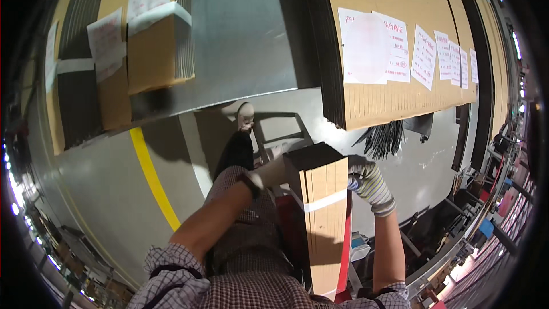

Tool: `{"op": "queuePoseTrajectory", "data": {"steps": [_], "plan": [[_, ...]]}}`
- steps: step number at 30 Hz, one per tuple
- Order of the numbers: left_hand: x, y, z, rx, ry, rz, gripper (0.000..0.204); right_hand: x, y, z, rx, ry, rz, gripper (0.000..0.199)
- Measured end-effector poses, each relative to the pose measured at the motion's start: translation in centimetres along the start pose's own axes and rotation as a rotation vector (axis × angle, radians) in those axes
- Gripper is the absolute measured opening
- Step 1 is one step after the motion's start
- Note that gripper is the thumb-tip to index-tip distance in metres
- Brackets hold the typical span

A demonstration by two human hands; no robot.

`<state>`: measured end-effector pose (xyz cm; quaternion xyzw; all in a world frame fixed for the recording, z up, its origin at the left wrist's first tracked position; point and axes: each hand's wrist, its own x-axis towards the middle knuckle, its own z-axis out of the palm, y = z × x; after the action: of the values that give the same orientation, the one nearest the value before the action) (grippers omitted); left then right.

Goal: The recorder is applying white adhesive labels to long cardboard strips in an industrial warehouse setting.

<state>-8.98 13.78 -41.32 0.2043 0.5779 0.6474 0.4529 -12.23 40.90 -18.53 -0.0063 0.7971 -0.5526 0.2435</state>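
Strapped bundle of flat cardboard sheets (pixel 323 206), brown-faced with dark edges, bound by one white strap (pixel 326 201); stood on end between both hands, close against the body. Left hand (pixel 269 173), pale-gloved, pressed flat to the bundle's left upper side, fingers spread rather than curled under. Right hand (pixel 369 182), in a striped glove, clasped around the upper right corner. Red frame (pixel 345 252) directly below the bundle, beneath the right hand. Grey floor (pixel 114 194) with a yellow line (pixel 150 174) out beyond the left forearm; foot in a pale shoe (pixel 246 115) ahead of the left hand. Large stacks of cardboard sheets (pixel 394 97) with white paper labels (pixel 374 48) beyond both hands. Risks, as judged: grip only at the top, so possible tipping or sliding down onto the foot; single strap, so possible fanning of sheets under uneven pressure; gloved palm on smooth board, hence likely slip.
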Motion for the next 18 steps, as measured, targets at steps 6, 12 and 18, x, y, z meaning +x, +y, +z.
{"op": "queuePoseTrajectory", "data": {"steps": [6, 12, 18], "plan": [[0.0, 8.7, 0.1, -0.161, 0.183, -0.248, 0.039, -1.1, -10.3, 6.3, -0.328, 0.636, 0.039, 0.072], [-15.2, 22.5, -0.5, -0.689, 0.436, -0.294, 0.031, -3.7, -11.1, 12.2, -0.501, 0.609, 0.119, 0.105], [-5.8, 35.5, -0.5, 0.800, -0.082, -0.276, 0.052, -4.0, -17.3, 7.4, -0.384, 0.415, -0.341, 0.062]]}}
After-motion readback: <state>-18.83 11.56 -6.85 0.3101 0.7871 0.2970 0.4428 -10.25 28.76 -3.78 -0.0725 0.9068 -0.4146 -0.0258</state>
